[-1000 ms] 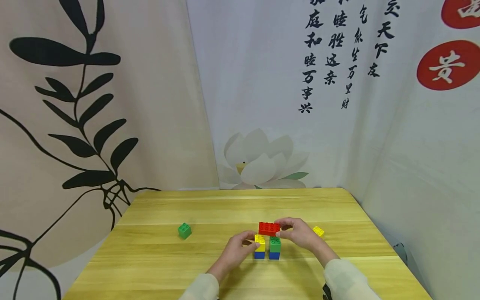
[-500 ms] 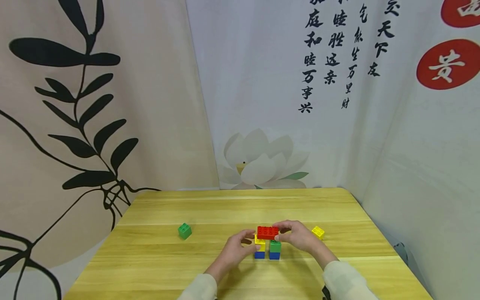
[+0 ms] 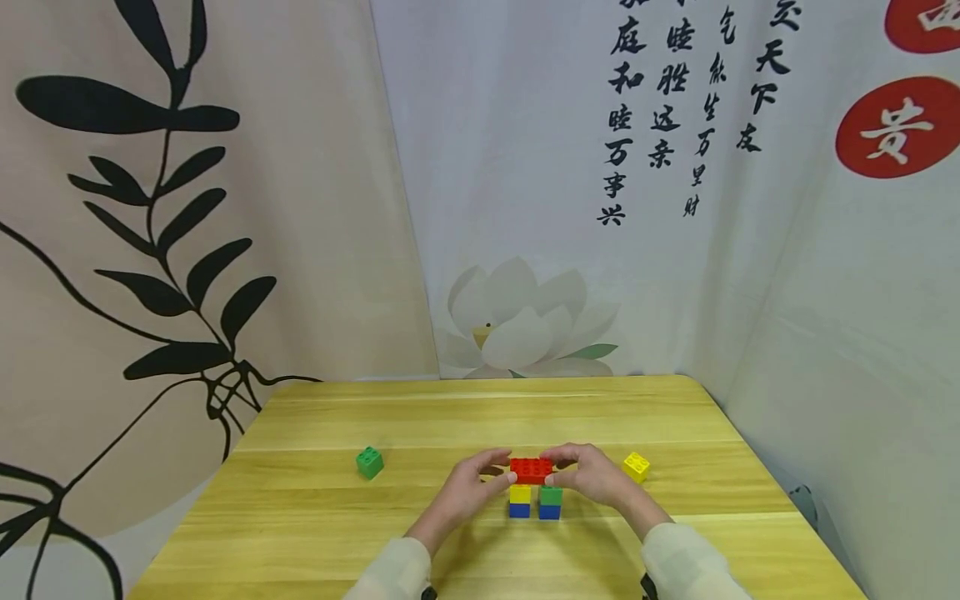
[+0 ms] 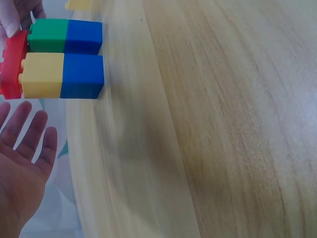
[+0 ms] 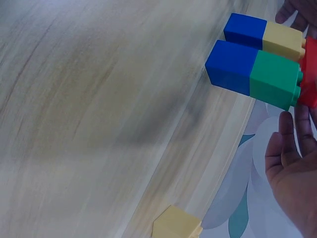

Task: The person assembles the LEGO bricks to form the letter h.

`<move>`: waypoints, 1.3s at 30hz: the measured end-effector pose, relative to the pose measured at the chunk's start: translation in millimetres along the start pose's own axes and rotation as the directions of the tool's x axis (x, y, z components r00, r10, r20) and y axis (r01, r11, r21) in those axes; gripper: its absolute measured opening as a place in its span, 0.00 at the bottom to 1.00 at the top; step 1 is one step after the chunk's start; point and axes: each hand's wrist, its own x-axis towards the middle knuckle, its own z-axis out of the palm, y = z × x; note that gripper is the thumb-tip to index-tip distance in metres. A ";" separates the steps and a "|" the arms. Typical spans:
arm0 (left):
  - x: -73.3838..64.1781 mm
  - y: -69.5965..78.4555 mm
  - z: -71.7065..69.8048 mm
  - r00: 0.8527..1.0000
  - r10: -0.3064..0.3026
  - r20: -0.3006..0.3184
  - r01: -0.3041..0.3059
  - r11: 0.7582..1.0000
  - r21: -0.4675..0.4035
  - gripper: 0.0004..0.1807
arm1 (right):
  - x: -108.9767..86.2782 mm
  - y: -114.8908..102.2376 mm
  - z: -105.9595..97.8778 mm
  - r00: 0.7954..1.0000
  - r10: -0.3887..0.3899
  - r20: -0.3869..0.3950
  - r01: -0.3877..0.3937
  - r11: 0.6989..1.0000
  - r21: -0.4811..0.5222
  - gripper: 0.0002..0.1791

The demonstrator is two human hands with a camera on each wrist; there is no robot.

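Note:
A red toy building brick lies across the tops of two short stacks. The left stack is a yellow brick over a blue brick; the right one is a green brick over another blue brick. With thumb and index finger, my right hand pinches the red brick's right end. At its left end, the thumb and index finger of my left hand take the brick from front and back. The other left fingers spread loosely in the left wrist view, beside the red brick.
A loose green brick sits to the left on the wooden table. Behind my right wrist lies a loose yellow brick. Printed curtains hang behind the table.
The red brick has moved down and slightly left, over both stacks. My left thumb and index finger have shifted up from the yellow brick to the red brick's left end.

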 end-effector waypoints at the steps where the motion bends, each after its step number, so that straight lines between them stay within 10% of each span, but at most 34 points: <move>1: 0.0 0.5 0.2 1.000 0.007 0.002 -0.007 1.000 0.000 0.27 | 0.1 0.2 0.3 1.000 -0.005 0.001 0.005 1.000 -0.002 0.22; 39: 6.1 6.8 1.2 0.999 0.033 0.013 -0.034 0.997 0.066 0.22 | -0.8 8.6 3.2 0.999 -0.024 -0.031 0.023 0.999 -0.033 0.20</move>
